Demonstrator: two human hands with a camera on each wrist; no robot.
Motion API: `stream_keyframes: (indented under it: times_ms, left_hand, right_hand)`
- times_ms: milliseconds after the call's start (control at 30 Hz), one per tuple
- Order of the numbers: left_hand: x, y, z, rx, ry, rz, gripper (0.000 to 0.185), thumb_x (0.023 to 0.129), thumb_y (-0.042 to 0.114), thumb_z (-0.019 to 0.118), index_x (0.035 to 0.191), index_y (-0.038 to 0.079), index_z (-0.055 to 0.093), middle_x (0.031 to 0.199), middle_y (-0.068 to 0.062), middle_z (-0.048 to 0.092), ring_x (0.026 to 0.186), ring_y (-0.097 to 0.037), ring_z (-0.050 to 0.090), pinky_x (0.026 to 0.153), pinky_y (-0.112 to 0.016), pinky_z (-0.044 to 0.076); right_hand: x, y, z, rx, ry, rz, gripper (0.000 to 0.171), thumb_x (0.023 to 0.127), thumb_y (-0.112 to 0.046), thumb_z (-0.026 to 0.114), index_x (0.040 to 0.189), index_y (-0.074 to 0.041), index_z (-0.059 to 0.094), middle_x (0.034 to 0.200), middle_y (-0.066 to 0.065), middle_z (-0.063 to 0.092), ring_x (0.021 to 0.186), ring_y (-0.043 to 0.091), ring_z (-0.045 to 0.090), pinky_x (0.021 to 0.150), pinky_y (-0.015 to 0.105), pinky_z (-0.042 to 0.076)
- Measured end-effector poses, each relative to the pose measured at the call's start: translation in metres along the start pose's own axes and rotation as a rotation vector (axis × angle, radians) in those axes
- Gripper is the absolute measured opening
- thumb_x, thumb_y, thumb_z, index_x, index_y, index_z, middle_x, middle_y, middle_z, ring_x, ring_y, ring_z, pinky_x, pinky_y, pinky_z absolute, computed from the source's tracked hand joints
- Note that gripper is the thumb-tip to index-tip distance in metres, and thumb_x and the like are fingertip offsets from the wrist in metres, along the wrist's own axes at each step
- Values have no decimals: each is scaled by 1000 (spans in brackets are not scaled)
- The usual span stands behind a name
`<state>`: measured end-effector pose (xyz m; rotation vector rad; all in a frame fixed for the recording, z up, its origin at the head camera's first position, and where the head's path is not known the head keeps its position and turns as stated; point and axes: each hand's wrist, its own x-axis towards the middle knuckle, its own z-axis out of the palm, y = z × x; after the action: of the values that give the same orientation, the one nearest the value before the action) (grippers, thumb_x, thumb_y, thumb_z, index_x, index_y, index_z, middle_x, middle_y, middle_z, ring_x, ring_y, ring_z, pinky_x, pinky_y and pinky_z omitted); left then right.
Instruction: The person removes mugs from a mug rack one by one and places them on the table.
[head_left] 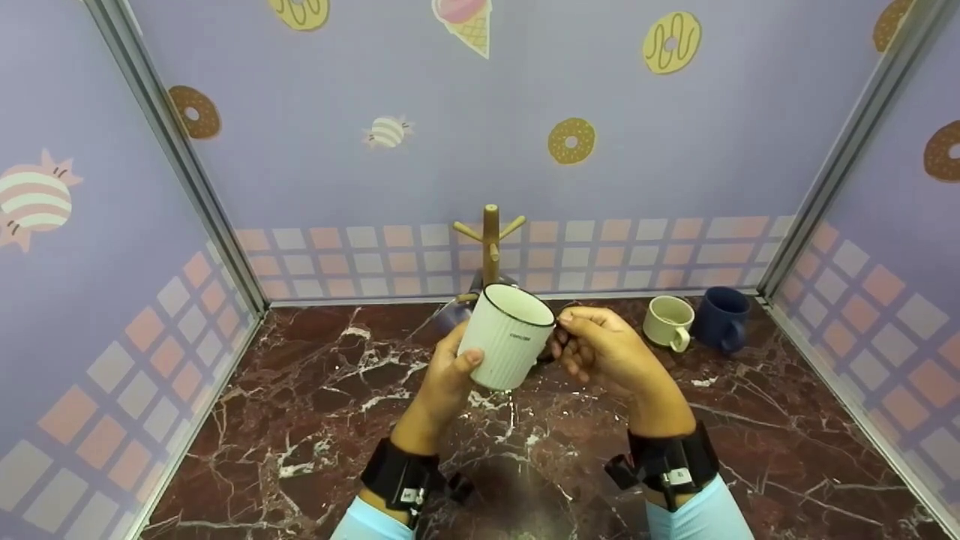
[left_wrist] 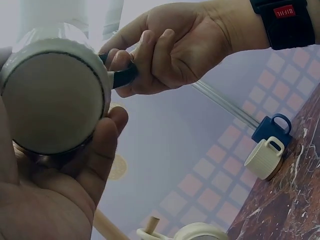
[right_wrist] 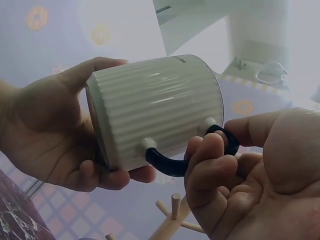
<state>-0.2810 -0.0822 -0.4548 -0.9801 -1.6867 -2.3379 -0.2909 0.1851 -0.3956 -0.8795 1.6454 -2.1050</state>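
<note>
A white ribbed mug with a dark rim and a dark handle is held up off the table, tilted. My left hand holds it round the body near the base, the thumb lying on its side. On the handle side, my right hand has its fingers curled round the dark handle, as the right wrist view shows. Its thumb is near the rim. The left wrist view shows the mug's round base close up, with the right hand beyond it.
Behind the mug stands a wooden mug tree with short pegs. A pale mug is by one peg in the left wrist view. At the back right, a cream mug and a dark blue mug stand on the marbled table.
</note>
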Motion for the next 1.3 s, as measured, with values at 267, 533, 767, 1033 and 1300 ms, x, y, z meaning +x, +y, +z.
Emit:
stream_keyframes:
  times_ms: [267,533,767,1033,1300]
  left_hand:
    - [3,9,3,152,101,-119,57,114,22,57,153,-18,51,133,-24,78,112,-13,78,104,-33,66]
    - [2,12,8,587,156,-326,61,118,43,59,168,10,53,169,-23,58,152,-44,62,134,-67,42]
    - [-2,1,27,971,33,-305,66,113,58,60,168,21,56,179,-10,48,161,-43,52,132,-72,42]
    - [-9,-21,49,1282,-162,-244,72,111,59,62,171,20,52,183,-6,42,169,-35,42,137,-64,38]
    - [-17,-37,61,1326,-261,-298,77,108,59,66,172,20,49,186,-1,37,174,-31,33,141,-61,32]
  right_hand:
    - [-3,-6,-2,-73,163,-5,35,119,-15,49,93,-14,73,85,-3,74,59,4,60,47,15,48]
    - [-5,-9,-12,-137,415,43,32,117,-9,53,90,-9,72,86,5,72,62,10,62,53,20,54]
    - [-1,1,-37,-121,606,35,35,118,-8,55,86,-3,70,80,5,69,57,9,62,50,20,54]
    - [-5,22,-82,-165,735,95,35,119,-12,57,89,-1,71,80,4,69,59,10,65,53,23,60]
    - [-8,47,-113,-151,840,177,35,120,-15,56,91,1,69,79,2,69,59,10,69,56,25,65]
